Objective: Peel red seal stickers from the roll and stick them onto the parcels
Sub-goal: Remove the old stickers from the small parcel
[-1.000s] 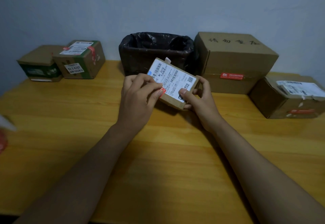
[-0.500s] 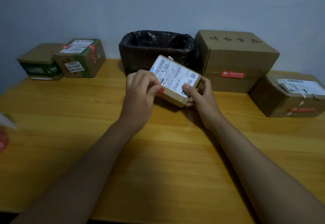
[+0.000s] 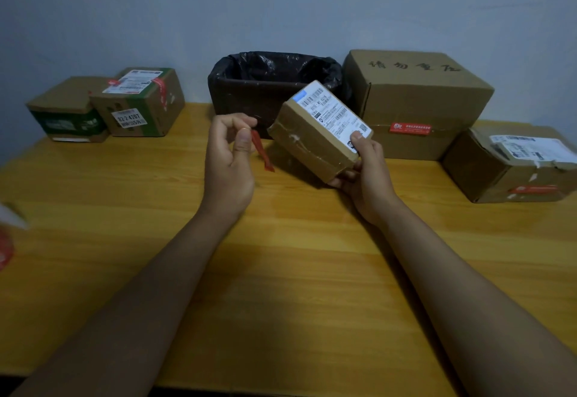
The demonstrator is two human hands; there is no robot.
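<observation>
Now, head view: since half a second ago the left hand [image 3: 229,159] has come off the small parcel [image 3: 318,131] and drawn away toward 9 o'clock, taking the red seal sticker [image 3: 261,151] with it. Earlier the sticker sat pressed at the parcel's near-left edge; now it hangs free, clear of the cardboard. The parcel has tipped, taped side face turned toward the camera, white shipping label [image 3: 332,112] on top.

Left hand: thumb and forefinger pinch the sticker's upper end, other fingers loosely curled. The strip dangles toward 5 o'clock.

Right hand [image 3: 363,172]: grips the parcel's corner at 5 o'clock, thumb on the label, fingers beneath, holding it above the wooden table [image 3: 281,272].

Sticker roll [image 3: 4,250]: blurred red, table's 9 o'clock edge.

Behind: black-lined bin [image 3: 268,81] at 12; large carton [image 3: 415,100] at 1, red seal on its front.
</observation>
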